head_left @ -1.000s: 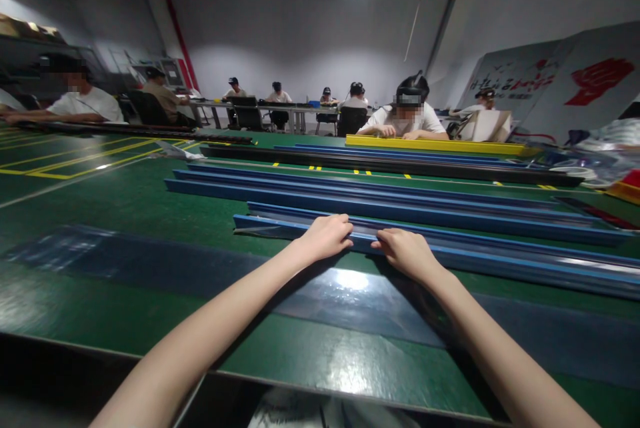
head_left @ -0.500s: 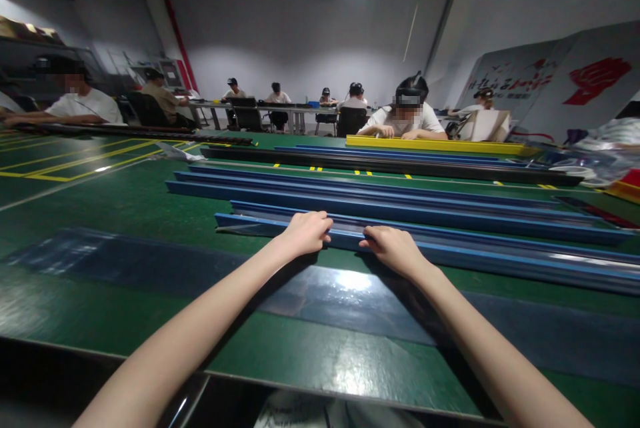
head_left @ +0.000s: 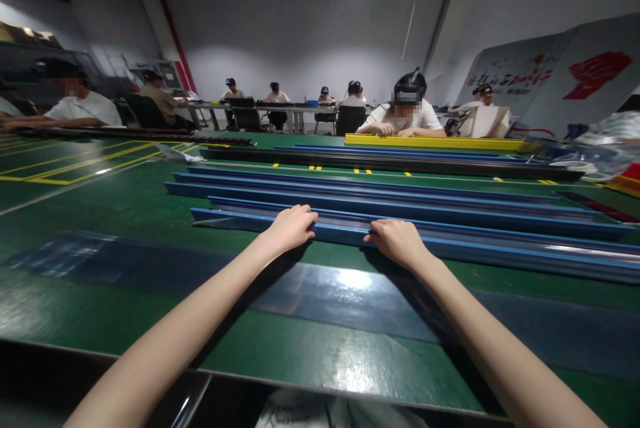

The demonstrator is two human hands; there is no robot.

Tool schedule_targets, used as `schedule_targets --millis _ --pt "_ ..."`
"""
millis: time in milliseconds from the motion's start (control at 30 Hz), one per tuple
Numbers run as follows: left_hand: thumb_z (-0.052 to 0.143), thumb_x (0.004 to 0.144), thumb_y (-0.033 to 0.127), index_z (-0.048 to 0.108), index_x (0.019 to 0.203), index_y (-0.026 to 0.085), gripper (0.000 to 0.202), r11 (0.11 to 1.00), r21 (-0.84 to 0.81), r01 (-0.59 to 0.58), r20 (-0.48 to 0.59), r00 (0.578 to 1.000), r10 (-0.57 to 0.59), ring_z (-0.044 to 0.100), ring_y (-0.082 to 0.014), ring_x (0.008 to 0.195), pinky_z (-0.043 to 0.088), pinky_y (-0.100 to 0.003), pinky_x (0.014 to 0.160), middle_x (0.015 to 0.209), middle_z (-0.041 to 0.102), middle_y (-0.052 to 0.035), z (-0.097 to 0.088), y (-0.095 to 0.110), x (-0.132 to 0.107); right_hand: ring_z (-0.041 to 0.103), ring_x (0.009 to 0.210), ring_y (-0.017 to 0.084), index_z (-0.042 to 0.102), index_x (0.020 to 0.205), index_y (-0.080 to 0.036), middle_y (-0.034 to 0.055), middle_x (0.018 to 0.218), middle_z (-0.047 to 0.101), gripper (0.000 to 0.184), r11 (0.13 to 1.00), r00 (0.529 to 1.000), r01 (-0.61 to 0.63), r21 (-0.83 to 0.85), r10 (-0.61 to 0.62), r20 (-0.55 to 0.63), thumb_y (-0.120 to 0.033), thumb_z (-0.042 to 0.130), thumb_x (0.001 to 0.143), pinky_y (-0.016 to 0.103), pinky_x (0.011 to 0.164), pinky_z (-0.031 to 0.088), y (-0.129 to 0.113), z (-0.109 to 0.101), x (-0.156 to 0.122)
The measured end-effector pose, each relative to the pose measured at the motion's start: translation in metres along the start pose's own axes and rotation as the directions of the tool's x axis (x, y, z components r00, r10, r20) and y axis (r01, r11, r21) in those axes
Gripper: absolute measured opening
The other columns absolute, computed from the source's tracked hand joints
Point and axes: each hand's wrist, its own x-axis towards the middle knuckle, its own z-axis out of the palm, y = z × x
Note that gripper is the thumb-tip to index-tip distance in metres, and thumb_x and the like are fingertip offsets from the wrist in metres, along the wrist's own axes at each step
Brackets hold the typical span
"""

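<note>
One blue channel profile point(head_left: 340, 235), the nearest to you, lies just beyond the clear film strip point(head_left: 320, 295). Your left hand point(head_left: 293, 226) and right hand point(head_left: 397, 241) stand apart from each other, each clamped with curled fingers on the profile's wall facing the film strip; grip pressure cannot be told. Judged good practice: share the hold evenly, keep the piece level and guide it along its length without twisting, since so long a section may flex or swing at its ends. Orientation: the long axis runs left to right, roughly parallel to the film strip, groove apparently upward. The left end stops short of the film strip's left end; the right end leaves view.
</note>
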Motion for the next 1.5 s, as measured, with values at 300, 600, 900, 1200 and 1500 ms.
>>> schedule_targets --millis 300,600,900,1200,1500 --pt "0.055 0.075 0.020 0.058 0.083 0.018 0.009 0.986 -0.125 -0.109 0.002 0.994 0.110 0.058 -0.0206 0.086 0.044 -0.026 0.070 0.089 0.059 -0.0061 0.009 0.024 0.029 0.061 0.083 0.018 0.061 0.084 -0.019 0.0061 0.087 0.066 0.026 0.995 1.000 -0.010 0.097 0.012 -0.025 -0.038 0.042 0.088 0.023 0.058 0.033 -0.027 0.000 0.016" --pt "0.058 0.072 0.018 0.060 0.079 0.018 0.007 0.993 -0.058 -0.106 0.041 0.993 0.108 0.059 -0.0216 0.087 0.043 -0.026 0.067 0.089 0.063 -0.0064 0.004 -0.001 0.023 0.059 0.078 0.016 0.059 0.085 -0.021 0.0042 0.087 0.065 0.021 0.999 0.999 -0.026 0.020 0.025 0.039 -0.035 0.044 0.087 0.023 0.053 0.028 0.015 -0.001 -0.007" --pt "0.060 0.070 0.017 0.062 0.084 0.020 0.014 0.995 0.076 0.060 0.109 0.992 -0.068 0.060 -0.0200 0.087 0.043 -0.025 0.067 0.094 0.063 -0.0059 0.000 -0.027 0.011 0.058 0.078 0.016 0.059 0.078 -0.021 0.0026 0.085 0.064 0.026 0.988 0.986 -0.151 0.029 0.153 -0.070 -0.041 0.045 0.085 0.024 0.052 0.025 0.043 0.009 -0.025" --pt "0.063 0.073 0.031 0.058 0.092 0.021 0.022 0.995 -0.013 -0.099 0.027 0.995 0.100 0.058 -0.0208 0.091 0.044 -0.025 0.066 0.099 0.061 -0.0039 -0.001 0.016 0.033 0.059 0.081 0.017 0.059 0.079 -0.019 0.0038 0.087 0.064 0.022 0.989 0.985 -0.144 0.038 0.147 -0.086 -0.037 0.047 0.086 0.024 0.054 0.028 0.020 0.008 -0.007" --pt "0.051 0.079 0.021 0.056 0.087 0.019 0.010 0.980 -0.065 -0.186 -0.089 0.980 0.180 0.057 -0.0187 0.086 0.043 -0.025 0.065 0.093 0.057 -0.0048 0.014 0.035 0.047 0.057 0.087 0.018 0.059 0.084 -0.019 0.0056 0.091 0.064 0.019 0.986 0.981 -0.129 0.109 0.143 -0.133 -0.036 0.050 0.085 0.025 0.061 0.034 -0.012 0.010 0.010"
